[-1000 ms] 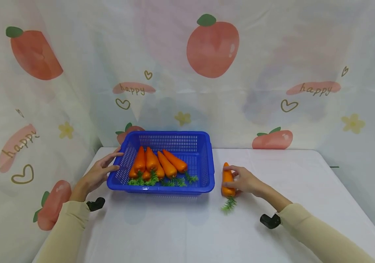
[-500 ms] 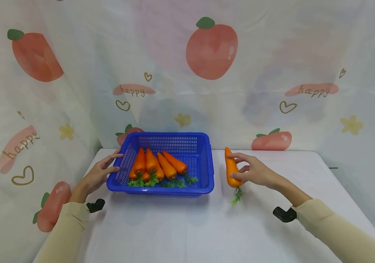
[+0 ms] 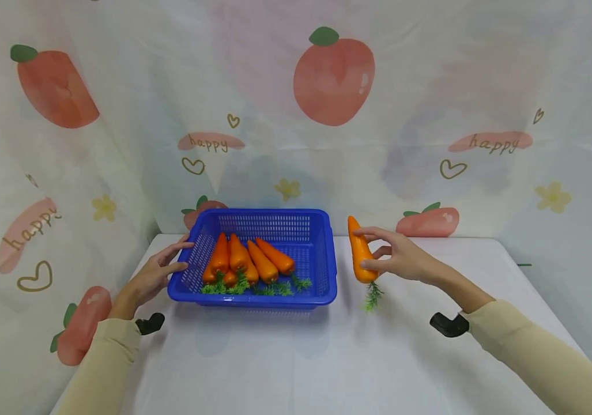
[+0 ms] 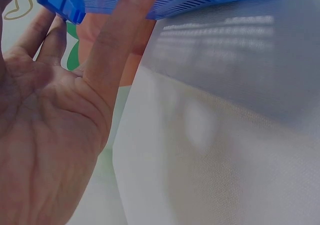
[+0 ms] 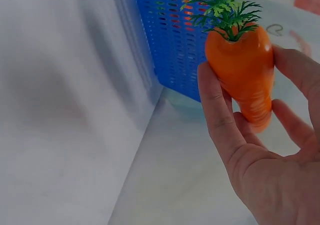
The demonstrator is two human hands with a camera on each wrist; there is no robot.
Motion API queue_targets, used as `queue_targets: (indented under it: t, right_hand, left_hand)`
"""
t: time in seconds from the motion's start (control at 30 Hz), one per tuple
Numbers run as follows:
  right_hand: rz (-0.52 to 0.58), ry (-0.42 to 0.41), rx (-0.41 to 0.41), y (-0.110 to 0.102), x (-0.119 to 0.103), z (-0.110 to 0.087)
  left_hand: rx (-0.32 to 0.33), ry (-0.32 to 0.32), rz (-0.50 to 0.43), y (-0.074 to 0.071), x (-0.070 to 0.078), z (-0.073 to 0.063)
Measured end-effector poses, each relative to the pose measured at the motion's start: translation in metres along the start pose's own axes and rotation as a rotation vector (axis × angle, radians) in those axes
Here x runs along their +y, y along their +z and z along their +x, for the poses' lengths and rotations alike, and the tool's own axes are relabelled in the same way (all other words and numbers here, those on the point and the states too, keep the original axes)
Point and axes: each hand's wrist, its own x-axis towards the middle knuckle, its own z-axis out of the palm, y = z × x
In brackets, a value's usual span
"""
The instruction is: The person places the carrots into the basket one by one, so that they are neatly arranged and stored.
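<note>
An orange carrot (image 3: 359, 249) with a green frond top is pinched between the thumb and fingers of my right hand (image 3: 407, 255). It hangs above the table just right of the blue basket (image 3: 259, 300), its narrow tip pointing away and its fronds toward me. The right wrist view shows the carrot's broad end (image 5: 240, 55) with the basket wall behind. My left hand (image 3: 154, 275) rests against the basket's left rim, its fingers spread and fairly straight. In the left wrist view the thumb (image 4: 117, 40) reaches up to the basket's perforated side.
Several carrots (image 3: 264, 262) with green tops lie in the basket's left and middle parts. The basket sits on a white-covered table (image 3: 254, 363), toward the back. Printed cloth (image 3: 254, 75) hangs behind the table and on its left.
My right hand has raised the carrot off the table, first drifting right, then slightly back left and higher. The left hand and basket stay where they were.
</note>
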Motion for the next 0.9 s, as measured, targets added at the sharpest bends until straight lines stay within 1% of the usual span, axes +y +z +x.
queue_targets:
  t: [0.1, 0.23, 0.37, 0.5, 0.57, 0.7, 0.77, 0.9]
  right_hand:
    - [-0.016, -0.006, -0.034, 0.0, -0.008, 0.011]
    - [-0.036, -0.021, -0.091, 0.001, -0.023, 0.032]
    - [-0.037, -0.024, -0.177, 0.002, -0.035, 0.059]
    - [-0.027, -0.001, -0.273, 0.007, -0.046, 0.089]
    - [-0.043, 0.01, -0.309, 0.011, -0.052, 0.105]
    - [-0.09, 0.018, -0.343, 0.024, -0.062, 0.133]
    - [-0.102, 0.023, -0.351, 0.032, -0.064, 0.147]
    - [-0.092, 0.043, -0.387, 0.051, -0.063, 0.172]
  left_hand:
    - [-0.001, -0.001, -0.003, 0.0, 0.0, 0.0]
    - [-0.004, 0.002, -0.011, -0.001, 0.0, 0.001]
    - [0.003, 0.0, -0.003, -0.001, -0.001, 0.0]
    - [0.011, 0.002, 0.01, -0.001, 0.0, -0.002]
    - [0.017, 0.001, 0.021, -0.001, 0.0, -0.002]
    - [0.025, -0.006, 0.039, -0.002, 0.001, -0.003]
    - [0.026, -0.008, 0.037, -0.001, 0.002, -0.003]
    - [0.021, -0.009, 0.034, 0.0, 0.003, -0.002]
